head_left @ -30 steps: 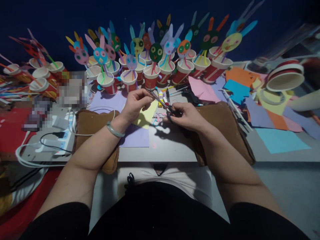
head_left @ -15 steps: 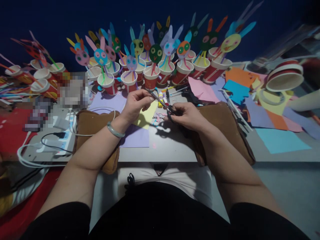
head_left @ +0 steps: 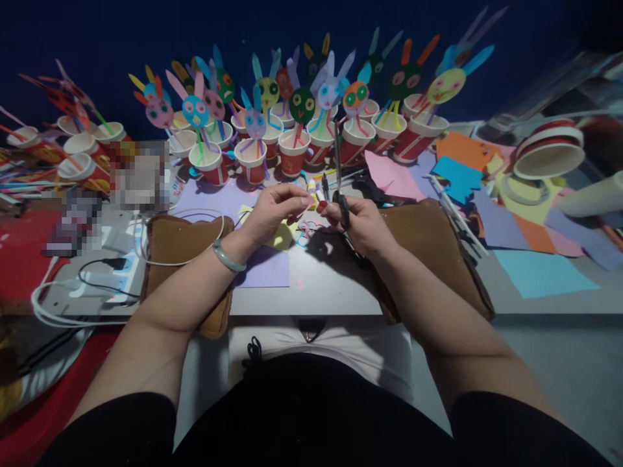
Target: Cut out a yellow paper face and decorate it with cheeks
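Observation:
Dark scissors (head_left: 339,172) point up and away, with my right hand (head_left: 363,224) closed around their handles. My left hand (head_left: 277,211) is pinched around a small pink piece (head_left: 306,209), just left of the right fingertips. Below and between the hands, small pink and blue paper scraps (head_left: 305,232) lie on the white table (head_left: 335,292). Yellow paper (head_left: 281,240) and purple paper (head_left: 267,269) lie under the left hand. A glue stick (head_left: 311,186) stands out just beyond the hands.
Red-and-white cups (head_left: 292,159) with paper rabbit heads on straws line the back. Brown cushions lie under both forearms, one left (head_left: 187,237) and one right (head_left: 433,253). A power strip (head_left: 127,272) with cables is at left. Coloured paper sheets (head_left: 542,272) and stacked cups (head_left: 549,155) are at right.
The scissors have swung from pointing left to pointing away from me. My left hand has moved slightly right and nearer to me, and the pink piece now shows at its fingertips.

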A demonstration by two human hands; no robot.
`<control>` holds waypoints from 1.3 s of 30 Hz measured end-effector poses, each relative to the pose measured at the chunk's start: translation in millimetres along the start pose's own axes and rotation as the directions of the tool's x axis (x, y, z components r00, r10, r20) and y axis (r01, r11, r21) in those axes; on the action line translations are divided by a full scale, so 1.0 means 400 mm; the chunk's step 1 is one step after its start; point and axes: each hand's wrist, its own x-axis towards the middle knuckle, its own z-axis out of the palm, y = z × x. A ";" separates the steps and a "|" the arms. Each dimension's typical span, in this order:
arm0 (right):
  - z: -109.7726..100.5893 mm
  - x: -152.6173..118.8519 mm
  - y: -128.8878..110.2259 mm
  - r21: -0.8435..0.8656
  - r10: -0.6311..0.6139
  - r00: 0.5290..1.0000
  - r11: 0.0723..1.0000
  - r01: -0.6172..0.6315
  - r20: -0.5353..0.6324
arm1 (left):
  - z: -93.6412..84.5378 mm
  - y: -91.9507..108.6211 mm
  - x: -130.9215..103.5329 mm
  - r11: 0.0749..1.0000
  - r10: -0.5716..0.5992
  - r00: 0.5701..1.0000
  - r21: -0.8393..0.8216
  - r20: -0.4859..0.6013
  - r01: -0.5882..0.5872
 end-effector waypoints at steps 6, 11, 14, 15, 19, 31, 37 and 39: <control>0.010 -0.002 0.011 -0.004 -0.013 0.999 1.000 0.012 -0.035 | 0.004 -0.012 -0.002 0.999 -0.020 1.000 0.040 0.000 0.020; 0.019 -0.008 0.014 0.009 -0.040 0.998 0.999 0.040 -0.057 | 0.010 -0.020 -0.003 0.998 -0.033 0.999 0.054 0.006 0.033; 0.023 -0.012 0.014 0.008 -0.023 0.998 1.000 0.024 -0.058 | 0.016 -0.025 -0.005 0.999 -0.042 0.999 0.023 -0.013 0.043; 0.024 -0.013 0.014 0.010 -0.016 0.999 1.000 0.016 -0.049 | 0.018 -0.026 -0.006 0.999 -0.043 0.999 0.006 -0.021 0.043; 0.028 -0.014 0.017 0.049 -0.008 1.000 0.999 0.009 -0.025 | 0.020 -0.030 -0.008 1.000 -0.027 1.000 -0.007 0.008 0.027; 0.019 -0.008 0.022 0.051 -0.027 0.993 0.998 0.033 -0.113 | 0.017 -0.028 -0.010 1.000 -0.019 0.999 -0.007 0.035 0.019; 0.029 -0.005 0.034 0.103 -0.032 0.996 0.994 0.040 -0.080 | 0.019 -0.029 -0.009 1.000 0.003 1.000 0.003 0.010 -0.003; 0.033 -0.005 0.038 0.122 -0.025 0.998 0.992 0.033 -0.063 | 0.020 -0.031 -0.007 1.000 0.007 1.000 0.009 0.011 -0.007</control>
